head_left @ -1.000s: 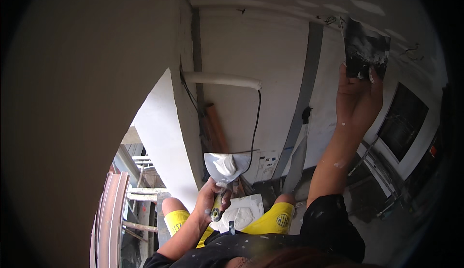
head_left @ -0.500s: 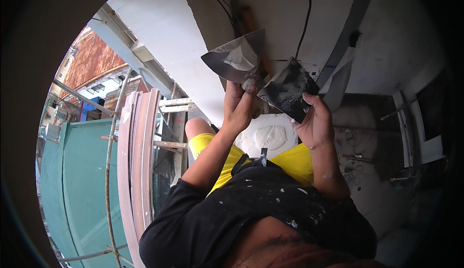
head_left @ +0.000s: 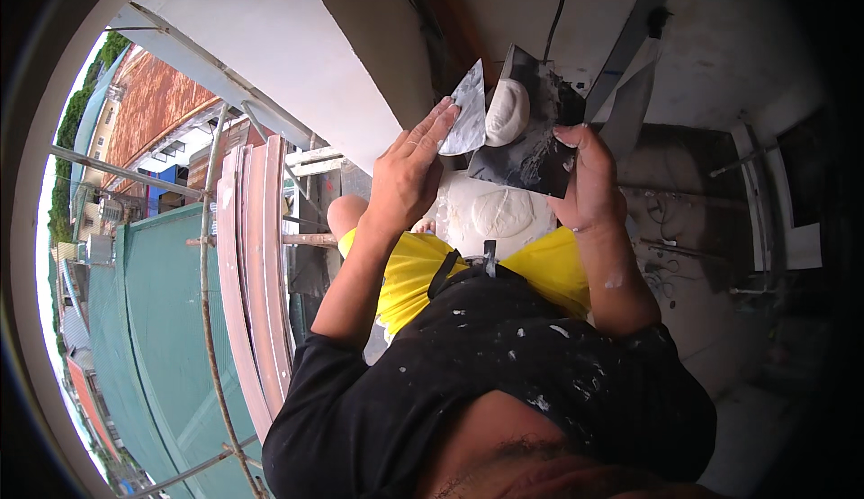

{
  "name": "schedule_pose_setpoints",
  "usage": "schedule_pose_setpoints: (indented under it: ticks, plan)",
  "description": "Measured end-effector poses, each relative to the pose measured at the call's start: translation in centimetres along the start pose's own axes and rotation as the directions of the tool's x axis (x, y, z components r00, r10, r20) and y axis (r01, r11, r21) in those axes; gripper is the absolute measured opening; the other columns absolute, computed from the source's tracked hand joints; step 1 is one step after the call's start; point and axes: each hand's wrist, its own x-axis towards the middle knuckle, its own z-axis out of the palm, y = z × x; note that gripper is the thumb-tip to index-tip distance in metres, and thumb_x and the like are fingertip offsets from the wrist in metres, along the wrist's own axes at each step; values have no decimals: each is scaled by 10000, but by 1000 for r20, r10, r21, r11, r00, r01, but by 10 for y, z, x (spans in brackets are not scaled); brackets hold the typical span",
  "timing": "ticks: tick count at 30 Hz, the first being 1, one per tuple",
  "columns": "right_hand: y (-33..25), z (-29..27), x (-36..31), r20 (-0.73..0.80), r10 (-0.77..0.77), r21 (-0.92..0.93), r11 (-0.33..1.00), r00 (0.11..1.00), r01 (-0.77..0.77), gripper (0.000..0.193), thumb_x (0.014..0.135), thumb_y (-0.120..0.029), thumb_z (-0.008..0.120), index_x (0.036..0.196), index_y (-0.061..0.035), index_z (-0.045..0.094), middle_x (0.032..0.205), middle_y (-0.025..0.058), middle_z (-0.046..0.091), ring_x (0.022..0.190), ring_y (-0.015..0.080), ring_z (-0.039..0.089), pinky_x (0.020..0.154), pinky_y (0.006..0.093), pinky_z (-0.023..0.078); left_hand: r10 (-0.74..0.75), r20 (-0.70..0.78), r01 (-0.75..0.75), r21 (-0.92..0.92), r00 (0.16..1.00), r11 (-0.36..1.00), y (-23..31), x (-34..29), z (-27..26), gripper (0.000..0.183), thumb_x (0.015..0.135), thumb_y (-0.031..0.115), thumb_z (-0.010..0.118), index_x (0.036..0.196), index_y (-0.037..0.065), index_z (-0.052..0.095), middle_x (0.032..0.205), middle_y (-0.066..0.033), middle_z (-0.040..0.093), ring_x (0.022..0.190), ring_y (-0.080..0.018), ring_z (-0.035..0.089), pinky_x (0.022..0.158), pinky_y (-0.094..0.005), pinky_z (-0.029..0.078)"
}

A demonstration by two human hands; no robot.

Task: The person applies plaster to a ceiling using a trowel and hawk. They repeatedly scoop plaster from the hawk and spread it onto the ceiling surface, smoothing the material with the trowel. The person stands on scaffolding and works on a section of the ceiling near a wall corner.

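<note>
My left hand (head_left: 408,178) is closed round a putty knife, its fingers stretched along the back of the wide metal blade (head_left: 465,114). The handle is hidden in the palm. My right hand (head_left: 591,179) grips a dark, flat plate (head_left: 526,164) by its near right edge, the thumb lying on top. A thick lump of white putty (head_left: 508,114) sits on the left part of that plate. The knife's blade stands just left of the lump; whether they touch I cannot tell. Thinner putty smears mark the plate near my right thumb.
Below my hands lies a white board (head_left: 453,200) with a spread mound of wet putty (head_left: 504,214). Pinkish long planks (head_left: 255,274) and bamboo scaffold poles (head_left: 205,256) stand at left, beside green netting (head_left: 157,319). A pale wall (head_left: 270,40) rises ahead. Cables (head_left: 661,269) lie at right.
My left hand has turned over and moved left, swinging the knife's blade down beside the plate. The putty that was on the blade now lies on the dark plate, which has tilted and risen slightly.
</note>
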Motion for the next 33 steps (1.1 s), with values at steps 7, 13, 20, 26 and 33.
schedule_pose_setpoints:
  ticks: [7,13,20,26,33]
  plan:
    - [-52,-32,3,0,-456,-131,883,890,452,340,925,-64,591,1265,-65,569,1176,81,659,1081,195,650,940,356,528,-465,567,612,-788,680,-66,16,-15,-1,488,907,6,423,1394,31,421,827,-139,588,624,-181,597,491,-272,486]
    - [-23,-51,11,329,-455,-463,686,827,562,311,959,13,547,1269,-4,570,1224,108,647,1136,210,629,991,376,513,-58,644,415,-556,763,-720,36,-17,9,527,905,18,433,1423,24,335,562,-172,503,322,-185,426,285,-240,363]
    - [-38,-45,32,792,-171,-584,66,585,809,530,777,129,618,1262,-82,636,1295,118,659,1278,314,580,1108,423,426,-48,664,536,-642,746,-548,37,-8,-3,556,881,13,435,1429,22,337,572,-149,511,326,-167,431,304,-232,374]
    - [-56,-93,54,563,-169,-752,-512,809,416,361,827,22,620,1177,-61,660,1191,123,681,1141,188,643,981,370,485,-207,636,535,-751,744,-386,43,-13,-11,625,844,14,438,1457,22,319,593,-130,520,336,-164,435,324,-242,391]
    - [-31,-103,37,22,-383,-356,860,923,365,361,905,-8,584,1265,-13,548,1239,92,616,1116,227,628,924,374,537,-370,573,412,-804,732,-430,32,-18,1,634,846,24,443,1468,23,319,931,-180,606,415,-151,456,329,-240,405]
